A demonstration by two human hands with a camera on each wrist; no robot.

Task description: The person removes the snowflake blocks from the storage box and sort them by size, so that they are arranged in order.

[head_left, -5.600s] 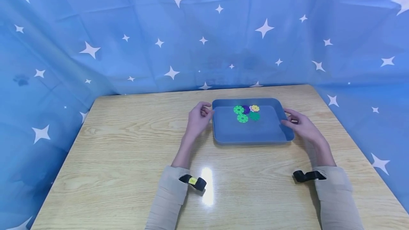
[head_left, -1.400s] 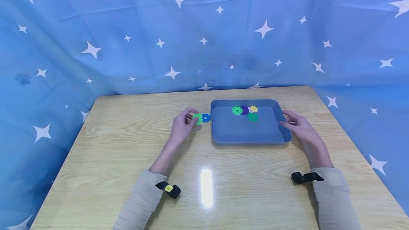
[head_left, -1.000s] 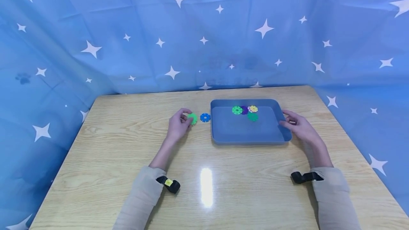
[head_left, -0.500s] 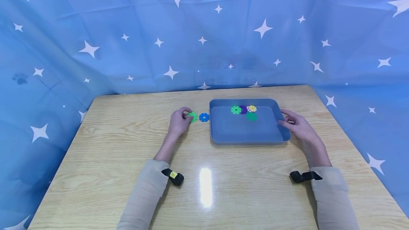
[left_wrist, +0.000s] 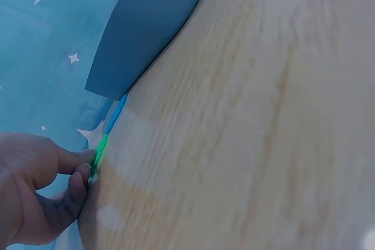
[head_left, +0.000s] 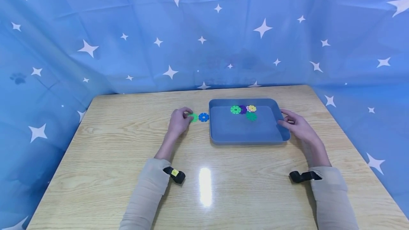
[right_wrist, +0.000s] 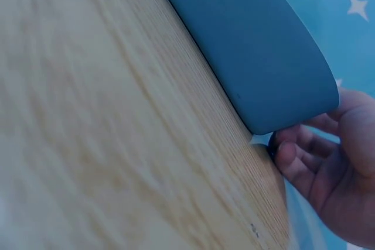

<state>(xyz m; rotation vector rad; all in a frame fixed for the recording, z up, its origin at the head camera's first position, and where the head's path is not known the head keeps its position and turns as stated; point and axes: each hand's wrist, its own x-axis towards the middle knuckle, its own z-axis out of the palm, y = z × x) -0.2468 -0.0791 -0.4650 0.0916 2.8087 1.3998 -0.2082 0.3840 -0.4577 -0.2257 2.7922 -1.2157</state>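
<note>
My left hand [head_left: 179,120] pinches the edge of a light green notched plastic disc [head_left: 194,117] at the table, left of the tray. In the left wrist view, thumb and finger meet on that green disc [left_wrist: 101,149]. A blue notched disc [head_left: 203,117] lies between it and the blue-grey tray [head_left: 243,138]. On the tray's right side, my right hand [head_left: 299,126] holds the rim, thumb over the edge. Inside the tray lie a light green disc [head_left: 235,109], a purple disc [head_left: 243,110], a yellow disc [head_left: 252,108] partly over a pinkish one, and a darker green disc [head_left: 251,116].
The wooden table [head_left: 127,144] extends to the left and front of the tray. A blue curtain with white stars [head_left: 143,45] hangs behind and along the sides. Each sleeve bears a black wrist strap.
My left hand has left the tray's left side and moved left. A light green disc has gone from the tray to the table. The blue disc now lies beside it. My right hand stays at the tray.
</note>
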